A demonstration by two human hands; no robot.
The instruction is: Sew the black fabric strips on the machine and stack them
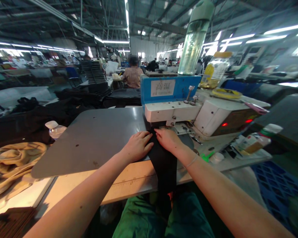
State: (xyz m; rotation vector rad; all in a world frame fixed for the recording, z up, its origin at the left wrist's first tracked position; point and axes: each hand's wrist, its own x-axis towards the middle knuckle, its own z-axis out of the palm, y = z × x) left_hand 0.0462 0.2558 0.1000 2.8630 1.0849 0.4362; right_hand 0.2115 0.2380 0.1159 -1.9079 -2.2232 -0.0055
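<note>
A strip of black cloth (pixel 165 165) runs from under the head of a white sewing machine (pixel 172 111), over the table's front edge and down towards my lap. My left hand (pixel 139 145) lies flat, its fingers stretched forward and its thumb apart, on the grey metal plate (pixel 96 138) and the left edge of the cloth. From the other side my right hand (pixel 168 139) rests on the cloth, fingers stretched towards the machine head. Both sets of fingertips nearly meet just in front of it. What lies beneath my right palm is hidden.
A blue box-shaped cover (pixel 170 87) rises behind the machine head, with a tall water bottle (pixel 195 46) on top. A jar (pixel 215 71) stands nearby. At right lies a small bottle (pixel 260 138). Tan cloth (pixel 13 163) is heaped at left. People sit farther back.
</note>
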